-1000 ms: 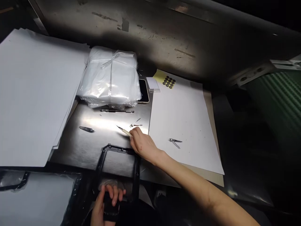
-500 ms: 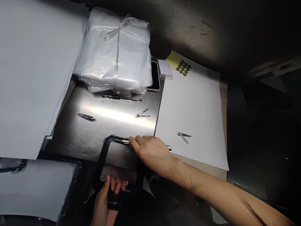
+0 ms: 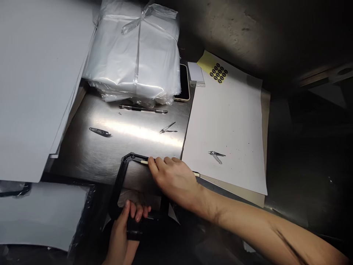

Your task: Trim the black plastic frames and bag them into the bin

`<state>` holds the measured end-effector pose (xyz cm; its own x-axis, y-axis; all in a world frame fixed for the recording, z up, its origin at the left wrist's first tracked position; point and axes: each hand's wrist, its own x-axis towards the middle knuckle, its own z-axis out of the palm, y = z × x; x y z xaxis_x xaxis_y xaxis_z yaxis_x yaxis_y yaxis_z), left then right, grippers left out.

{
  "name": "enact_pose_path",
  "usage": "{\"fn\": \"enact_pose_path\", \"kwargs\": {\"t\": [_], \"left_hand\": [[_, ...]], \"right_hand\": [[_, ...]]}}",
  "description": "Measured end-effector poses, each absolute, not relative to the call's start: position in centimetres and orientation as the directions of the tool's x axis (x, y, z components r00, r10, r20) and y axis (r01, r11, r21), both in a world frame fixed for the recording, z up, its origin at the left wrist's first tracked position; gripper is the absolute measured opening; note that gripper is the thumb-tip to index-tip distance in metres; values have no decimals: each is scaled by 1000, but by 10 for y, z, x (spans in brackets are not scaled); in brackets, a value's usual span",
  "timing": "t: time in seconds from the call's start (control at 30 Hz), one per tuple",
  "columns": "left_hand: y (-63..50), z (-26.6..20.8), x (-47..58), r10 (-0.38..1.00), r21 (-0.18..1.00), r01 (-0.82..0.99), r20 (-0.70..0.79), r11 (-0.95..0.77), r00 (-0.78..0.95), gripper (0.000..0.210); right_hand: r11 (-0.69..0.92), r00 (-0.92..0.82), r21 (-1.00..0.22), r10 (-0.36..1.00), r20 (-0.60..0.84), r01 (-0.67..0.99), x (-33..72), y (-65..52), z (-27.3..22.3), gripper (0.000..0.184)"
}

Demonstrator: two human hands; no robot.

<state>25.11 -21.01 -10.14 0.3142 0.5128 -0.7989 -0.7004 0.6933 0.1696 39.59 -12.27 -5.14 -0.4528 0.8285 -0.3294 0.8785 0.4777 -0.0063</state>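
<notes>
A black rectangular frame (image 3: 121,184) lies at the lower middle of the head view, its upper side over the metal table. My left hand (image 3: 128,221) is closed around the frame's near side, fingers curled up through the opening. Over the frame's upper side, my right hand (image 3: 173,178) is closed on a thin cream-coloured tool (image 3: 143,162). One end of that tool rests along the frame left of my fingers, and its cream and black other end shows by my wrist. My palm hides its middle, so its exact kind is unclear.
Small nippers (image 3: 216,156) lie on white sheets (image 3: 228,121) at right, a second pair (image 3: 167,129) on the metal table (image 3: 138,141). Nearby are a dark pocket tool (image 3: 99,131), a pen (image 3: 143,109), a phone (image 3: 184,82), stickers (image 3: 219,73) and tied plastic bags (image 3: 118,55).
My right hand and the cream tool have slid slightly left along the frame's upper side. My left hand keeps its grip. The whole view has shifted a little, with the table things higher.
</notes>
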Motion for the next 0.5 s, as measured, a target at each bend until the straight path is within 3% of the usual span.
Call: {"fn": "enact_pose_path", "kwargs": {"t": [0.5], "left_hand": [[-209,-101,252,487,143,-702,-813,698,319,34]], "right_hand": [[494,-467,17,832,-299,869,392,-124,-51,20]]}}
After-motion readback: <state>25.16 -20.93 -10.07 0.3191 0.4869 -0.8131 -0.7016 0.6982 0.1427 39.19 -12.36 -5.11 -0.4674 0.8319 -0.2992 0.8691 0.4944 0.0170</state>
